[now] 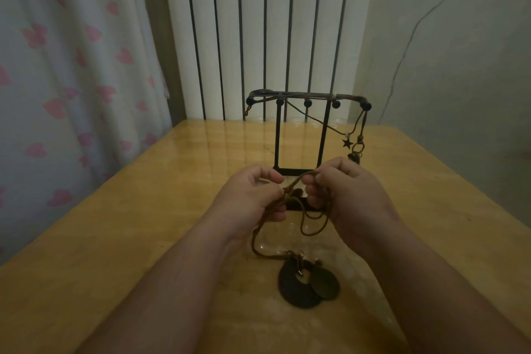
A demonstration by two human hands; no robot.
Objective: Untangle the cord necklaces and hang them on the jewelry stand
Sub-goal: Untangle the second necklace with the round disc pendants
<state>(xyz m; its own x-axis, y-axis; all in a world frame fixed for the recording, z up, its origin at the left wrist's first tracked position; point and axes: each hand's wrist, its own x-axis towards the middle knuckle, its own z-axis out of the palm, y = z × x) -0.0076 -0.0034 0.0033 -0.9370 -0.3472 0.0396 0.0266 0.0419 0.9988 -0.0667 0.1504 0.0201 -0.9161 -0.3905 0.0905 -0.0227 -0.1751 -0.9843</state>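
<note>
The table [138,238] fills the lower frame, and the stand [277,138] rises at its centre, straight beyond my knuckles, its top bar running left to right across the middle of the frame. One necklace already hangs off the bar's right end, its star [347,143] dangling just above my right hand [349,195].

My left hand [250,198] sits level with it, just left of centre. Both hands are closed, fingers and thumb pinching the cord [300,179], which stretches between them as a short span sloping up toward the right. So its long axis lies nearly parallel to the bar, which suits lifting it up and over.

Below my grip, slack loops hang down, and one strand trails to the discs [290,293], which rest on the table at lower centre, nearer to me than the stand.

The light is dim, so I cannot tell whether the snarl at my left fingertips is a true knot or only crossed strands. I judge the untangling unfinished. My right hand looks nearer the bar.
</note>
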